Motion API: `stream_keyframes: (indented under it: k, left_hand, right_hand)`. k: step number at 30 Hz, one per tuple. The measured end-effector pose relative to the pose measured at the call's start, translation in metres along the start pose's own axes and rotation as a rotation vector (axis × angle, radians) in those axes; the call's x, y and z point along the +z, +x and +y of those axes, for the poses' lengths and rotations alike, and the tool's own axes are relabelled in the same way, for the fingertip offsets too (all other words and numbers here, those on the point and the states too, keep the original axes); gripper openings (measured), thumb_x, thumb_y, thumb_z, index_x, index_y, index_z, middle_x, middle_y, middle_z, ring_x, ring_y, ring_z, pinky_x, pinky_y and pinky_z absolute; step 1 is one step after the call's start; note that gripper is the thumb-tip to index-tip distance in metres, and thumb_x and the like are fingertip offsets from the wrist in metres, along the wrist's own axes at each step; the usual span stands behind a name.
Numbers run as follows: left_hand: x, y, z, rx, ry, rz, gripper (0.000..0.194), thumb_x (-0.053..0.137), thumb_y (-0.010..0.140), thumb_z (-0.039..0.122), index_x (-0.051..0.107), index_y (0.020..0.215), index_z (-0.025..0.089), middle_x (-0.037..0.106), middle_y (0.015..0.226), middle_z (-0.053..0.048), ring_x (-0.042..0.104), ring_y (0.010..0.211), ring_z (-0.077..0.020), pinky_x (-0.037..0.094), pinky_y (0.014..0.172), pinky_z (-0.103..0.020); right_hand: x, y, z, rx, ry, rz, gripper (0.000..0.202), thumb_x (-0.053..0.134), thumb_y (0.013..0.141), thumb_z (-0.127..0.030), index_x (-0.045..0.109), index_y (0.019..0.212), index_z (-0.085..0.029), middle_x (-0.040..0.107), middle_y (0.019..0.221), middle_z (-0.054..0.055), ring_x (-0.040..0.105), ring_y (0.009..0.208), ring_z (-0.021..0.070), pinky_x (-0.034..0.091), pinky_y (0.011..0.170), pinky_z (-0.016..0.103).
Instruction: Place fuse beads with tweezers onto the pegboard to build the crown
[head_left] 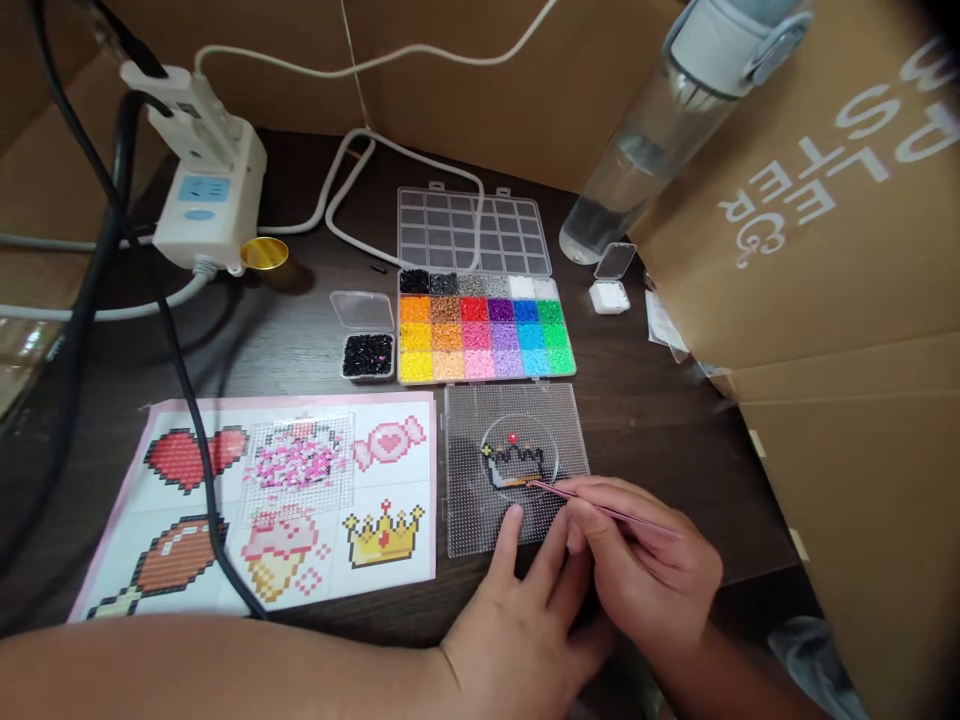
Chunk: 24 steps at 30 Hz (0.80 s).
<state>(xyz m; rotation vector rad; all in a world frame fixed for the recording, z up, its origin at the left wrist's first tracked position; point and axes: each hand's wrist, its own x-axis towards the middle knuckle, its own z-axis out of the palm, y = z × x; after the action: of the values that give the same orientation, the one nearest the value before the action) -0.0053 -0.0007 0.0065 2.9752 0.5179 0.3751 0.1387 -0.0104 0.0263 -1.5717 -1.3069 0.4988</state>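
Note:
My right hand (652, 560) pinches a pair of pink tweezers (556, 490), their tip at the lower right of a small bead crown (514, 472). The crown has a black outline, a red bead on top and some orange beads along its base. It sits on a clear pegboard (465, 525), within a round outline. My left hand (525, 620) lies with fingers spread at the near edge of that board, holding nothing. To the left, a pattern sheet (375, 590) shows a printed yellow crown, heart, candy and ice cream.
A sorted bead box (487, 310) stands open behind the board. Beside it is a small case of black beads (367, 355). Another pegboard (341, 490) with loose pink beads lies on the sheet. A bottle (637, 160), white case (609, 297), gold cup (265, 254), power strip (217, 195) and black cable (176, 350) surround this.

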Motion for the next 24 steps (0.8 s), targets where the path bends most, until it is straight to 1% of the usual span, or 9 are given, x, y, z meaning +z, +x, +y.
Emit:
stream_keyframes:
  k: [3, 8, 13, 16, 19, 22, 24]
  left_hand:
    - [-0.0022, 0.0003, 0.0003, 0.001, -0.015, -0.031, 0.042, 0.037, 0.093, 0.046, 0.049, 0.133, 0.037, 0.05, 0.138, -0.011, 0.033, 0.133, -0.0359, 0.018, 0.099, -0.063]
    - [-0.0027, 0.0005, 0.0013, -0.01, -0.029, -0.042, 0.044, 0.042, 0.091, 0.047, 0.049, 0.133, 0.037, 0.048, 0.14, -0.011, 0.032, 0.133, -0.0363, 0.014, 0.1, -0.064]
    - [-0.0033, -0.0002, 0.0016, -0.017, -0.032, -0.058, 0.044, 0.042, 0.092, 0.048, 0.048, 0.134, 0.038, 0.048, 0.14, -0.01, 0.031, 0.134, -0.0358, 0.014, 0.101, -0.064]
    - [-0.0033, 0.0001, 0.0017, -0.019, -0.04, -0.066, 0.044, 0.044, 0.091, 0.049, 0.048, 0.134, 0.038, 0.047, 0.141, -0.009, 0.03, 0.134, -0.0359, 0.009, 0.102, -0.064]
    - [-0.003, 0.001, 0.0019, -0.016, -0.047, -0.07, 0.045, 0.044, 0.091, 0.048, 0.048, 0.134, 0.038, 0.047, 0.142, -0.01, 0.03, 0.135, -0.0361, 0.004, 0.102, -0.065]
    - [-0.003, 0.0017, 0.0022, -0.019, -0.048, -0.074, 0.045, 0.044, 0.091, 0.047, 0.047, 0.135, 0.037, 0.046, 0.142, -0.01, 0.029, 0.135, -0.0359, 0.002, 0.103, -0.064]
    - [-0.0031, 0.0016, 0.0021, -0.019, -0.051, -0.078, 0.046, 0.045, 0.091, 0.047, 0.047, 0.135, 0.037, 0.046, 0.142, -0.01, 0.029, 0.135, -0.0361, 0.001, 0.103, -0.064]
  right_hand:
    - [0.0028, 0.0013, -0.0008, -0.013, 0.009, 0.018, 0.023, 0.063, 0.08, -0.006, 0.074, 0.091, -0.024, 0.075, 0.087, 0.004, 0.073, 0.078, 0.0202, 0.063, 0.068, 0.033]
    - [0.003, 0.0035, -0.002, -0.004, 0.019, 0.007, 0.023, 0.063, 0.08, -0.006, 0.074, 0.09, -0.023, 0.075, 0.088, 0.004, 0.073, 0.073, 0.0191, 0.063, 0.064, 0.031]
    - [0.0029, 0.0027, -0.0003, 0.0, 0.015, 0.0, 0.024, 0.063, 0.079, -0.006, 0.074, 0.09, -0.024, 0.075, 0.086, 0.004, 0.073, 0.078, 0.0197, 0.062, 0.065, 0.03]
    - [0.003, 0.0034, -0.001, 0.001, -0.003, -0.005, 0.023, 0.063, 0.08, -0.006, 0.075, 0.089, -0.024, 0.075, 0.086, 0.003, 0.073, 0.077, 0.0189, 0.062, 0.064, 0.029]
    - [0.0033, 0.004, -0.0019, 0.005, -0.004, -0.006, 0.022, 0.064, 0.079, -0.007, 0.075, 0.09, -0.023, 0.074, 0.087, 0.003, 0.071, 0.066, 0.016, 0.061, 0.059, 0.027]
    - [0.0034, 0.004, -0.0015, 0.017, 0.019, -0.019, 0.023, 0.063, 0.08, -0.007, 0.075, 0.093, -0.022, 0.074, 0.089, 0.003, 0.064, 0.051, 0.0104, 0.059, 0.054, 0.026]
    - [0.0032, 0.0038, -0.0002, 0.024, 0.032, -0.032, 0.024, 0.063, 0.08, -0.007, 0.075, 0.094, -0.022, 0.074, 0.091, 0.004, 0.061, 0.048, 0.0086, 0.058, 0.053, 0.026]
